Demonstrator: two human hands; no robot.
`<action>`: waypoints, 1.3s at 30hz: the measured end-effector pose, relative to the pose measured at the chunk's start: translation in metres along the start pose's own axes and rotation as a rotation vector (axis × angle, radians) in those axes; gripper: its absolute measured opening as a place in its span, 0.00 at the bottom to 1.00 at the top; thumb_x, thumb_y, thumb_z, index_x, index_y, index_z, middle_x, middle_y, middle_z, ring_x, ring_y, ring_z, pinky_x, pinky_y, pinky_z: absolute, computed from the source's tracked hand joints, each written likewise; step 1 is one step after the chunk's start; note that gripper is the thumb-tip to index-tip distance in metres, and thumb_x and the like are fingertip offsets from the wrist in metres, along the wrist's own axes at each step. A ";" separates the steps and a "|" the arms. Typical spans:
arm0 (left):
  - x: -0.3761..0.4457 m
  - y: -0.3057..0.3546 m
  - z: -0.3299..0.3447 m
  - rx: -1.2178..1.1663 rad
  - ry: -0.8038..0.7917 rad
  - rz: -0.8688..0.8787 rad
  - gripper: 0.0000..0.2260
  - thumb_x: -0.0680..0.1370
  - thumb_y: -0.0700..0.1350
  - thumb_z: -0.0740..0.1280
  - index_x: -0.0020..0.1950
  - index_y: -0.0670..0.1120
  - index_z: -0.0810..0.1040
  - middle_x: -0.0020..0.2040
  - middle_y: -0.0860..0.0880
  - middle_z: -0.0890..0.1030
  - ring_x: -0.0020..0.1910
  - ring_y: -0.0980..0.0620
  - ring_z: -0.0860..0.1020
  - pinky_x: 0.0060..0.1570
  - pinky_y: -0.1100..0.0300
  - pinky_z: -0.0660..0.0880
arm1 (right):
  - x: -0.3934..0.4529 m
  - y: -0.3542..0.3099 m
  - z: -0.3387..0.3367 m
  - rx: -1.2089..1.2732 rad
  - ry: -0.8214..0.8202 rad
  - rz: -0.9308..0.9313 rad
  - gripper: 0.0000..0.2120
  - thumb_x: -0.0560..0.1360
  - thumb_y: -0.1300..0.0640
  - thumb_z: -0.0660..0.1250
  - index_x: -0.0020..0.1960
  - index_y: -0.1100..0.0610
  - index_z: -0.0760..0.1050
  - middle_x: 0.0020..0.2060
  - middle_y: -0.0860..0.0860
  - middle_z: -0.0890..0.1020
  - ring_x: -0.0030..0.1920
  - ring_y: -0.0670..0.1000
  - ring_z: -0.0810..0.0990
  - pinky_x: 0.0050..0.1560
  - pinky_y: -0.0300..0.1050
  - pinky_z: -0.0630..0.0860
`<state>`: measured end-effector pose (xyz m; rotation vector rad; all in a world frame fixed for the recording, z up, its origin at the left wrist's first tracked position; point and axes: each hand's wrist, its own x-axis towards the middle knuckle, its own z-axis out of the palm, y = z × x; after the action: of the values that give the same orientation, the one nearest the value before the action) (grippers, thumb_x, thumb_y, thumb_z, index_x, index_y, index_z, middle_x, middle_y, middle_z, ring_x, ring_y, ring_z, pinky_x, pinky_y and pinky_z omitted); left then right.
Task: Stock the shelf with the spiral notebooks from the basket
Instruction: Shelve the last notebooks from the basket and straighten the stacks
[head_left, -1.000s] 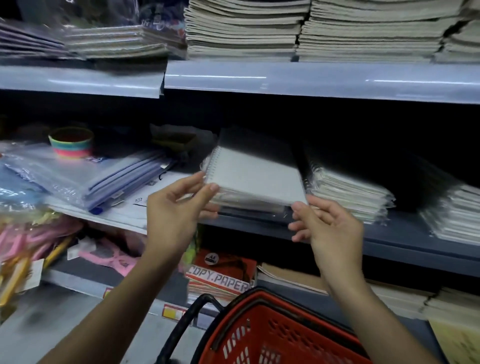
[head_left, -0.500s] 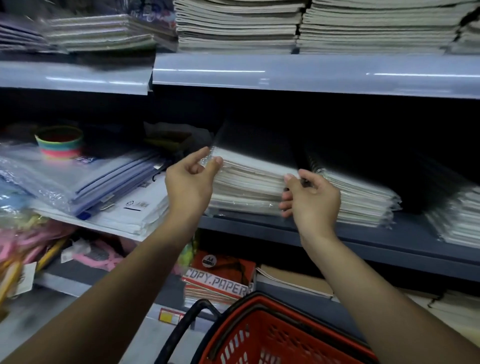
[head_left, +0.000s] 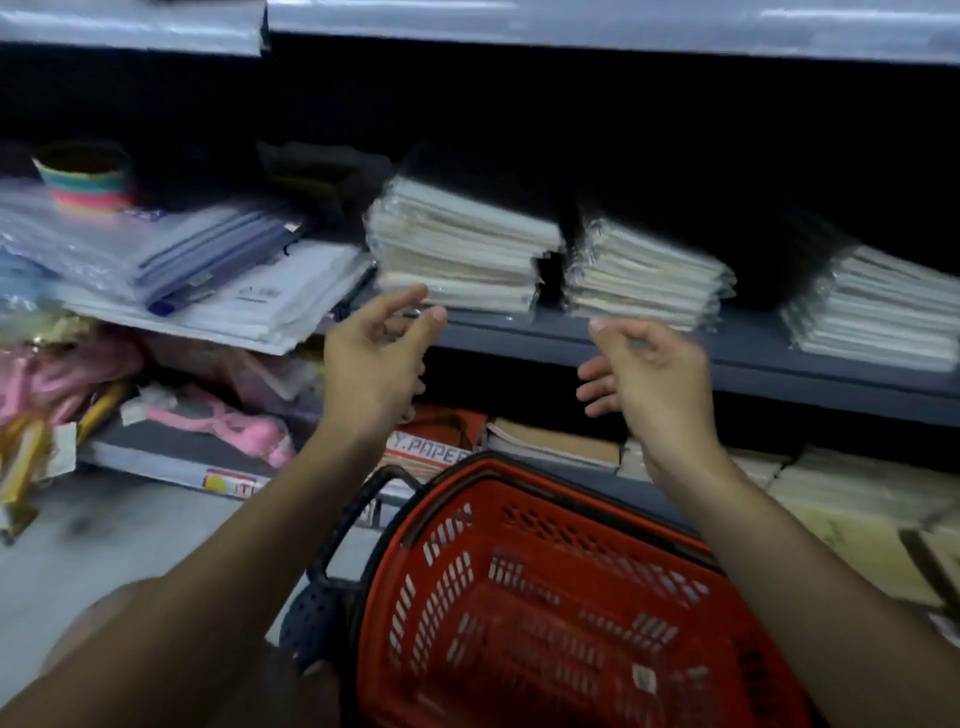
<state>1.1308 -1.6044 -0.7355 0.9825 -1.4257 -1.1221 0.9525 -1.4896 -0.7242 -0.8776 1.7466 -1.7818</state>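
Grey shelf (head_left: 675, 358) carries a notebook stack (head_left: 462, 249) at its front edge, while left hand (head_left: 376, 358) and right hand (head_left: 649, 374) hover below, fingers relaxed, empty, above the red basket (head_left: 545, 613).

- The grey shelf (head_left: 675, 348) carries three stacks of wrapped spiral notebooks (head_left: 462, 249) side by side.
- Left section: clear plastic folders (head_left: 171, 260) and a striped ring (head_left: 85, 179).
- The floor (head_left: 78, 561) carries the red basket (head_left: 545, 597).

Three notebook stacks (head_left: 460, 249), one red basket (head_left: 545, 597), two hands (head_left: 374, 358).
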 end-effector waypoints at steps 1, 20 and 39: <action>-0.013 -0.010 0.002 -0.019 -0.021 -0.029 0.10 0.77 0.44 0.73 0.58 0.50 0.83 0.35 0.46 0.77 0.26 0.56 0.72 0.26 0.62 0.70 | -0.008 0.008 -0.006 -0.021 -0.012 0.022 0.08 0.78 0.52 0.69 0.52 0.57 0.80 0.33 0.58 0.82 0.29 0.54 0.80 0.29 0.46 0.78; -0.172 -0.202 0.014 1.251 -1.115 -0.670 0.17 0.80 0.43 0.59 0.63 0.35 0.77 0.64 0.35 0.78 0.62 0.39 0.78 0.58 0.54 0.75 | -0.167 0.227 -0.041 -0.629 -0.616 0.979 0.21 0.79 0.52 0.67 0.70 0.55 0.72 0.64 0.52 0.77 0.61 0.50 0.76 0.54 0.36 0.69; -0.160 -0.182 -0.013 0.067 -0.249 -1.338 0.09 0.76 0.28 0.63 0.41 0.39 0.72 0.39 0.42 0.73 0.32 0.52 0.67 0.22 0.66 0.70 | -0.143 0.209 -0.062 0.001 -0.039 1.153 0.07 0.75 0.76 0.65 0.47 0.65 0.74 0.45 0.57 0.76 0.40 0.51 0.76 0.24 0.40 0.78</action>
<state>1.1666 -1.4937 -0.9486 1.9936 -0.8675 -2.1859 0.9840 -1.3555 -0.9455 0.1582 1.6570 -0.9551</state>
